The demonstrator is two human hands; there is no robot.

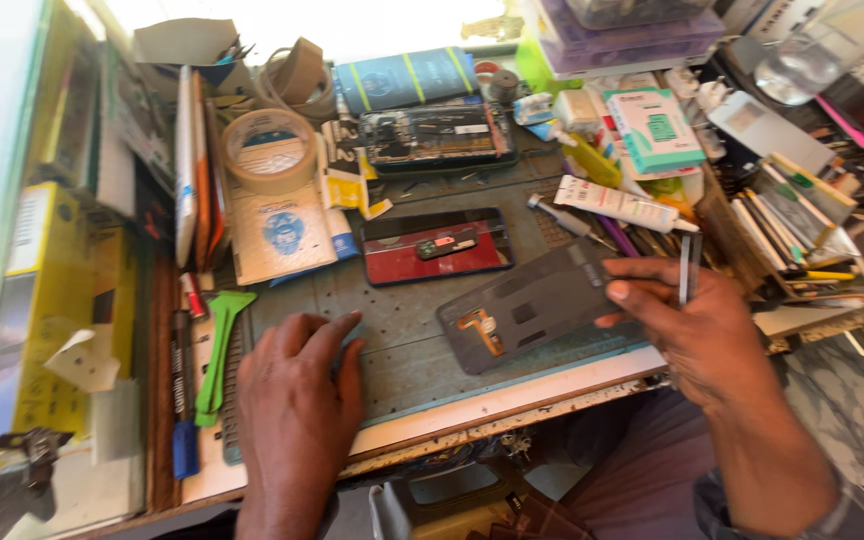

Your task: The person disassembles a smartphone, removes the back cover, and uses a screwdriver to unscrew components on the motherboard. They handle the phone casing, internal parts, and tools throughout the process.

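Grey phone panel (532, 312), tilted, pinched by right hand (697, 330) beside tweezers (689, 265); left hand (297, 400) flat, open on mat (402, 330) (best kept steady, I'd judge)

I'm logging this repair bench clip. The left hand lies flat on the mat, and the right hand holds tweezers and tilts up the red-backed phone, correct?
Not quite. The head view shows the right hand with the tweezers tilting up a dark grey screen panel. The red-backed phone lies flat, untouched, farther back. The left hand does rest flat on the mat.
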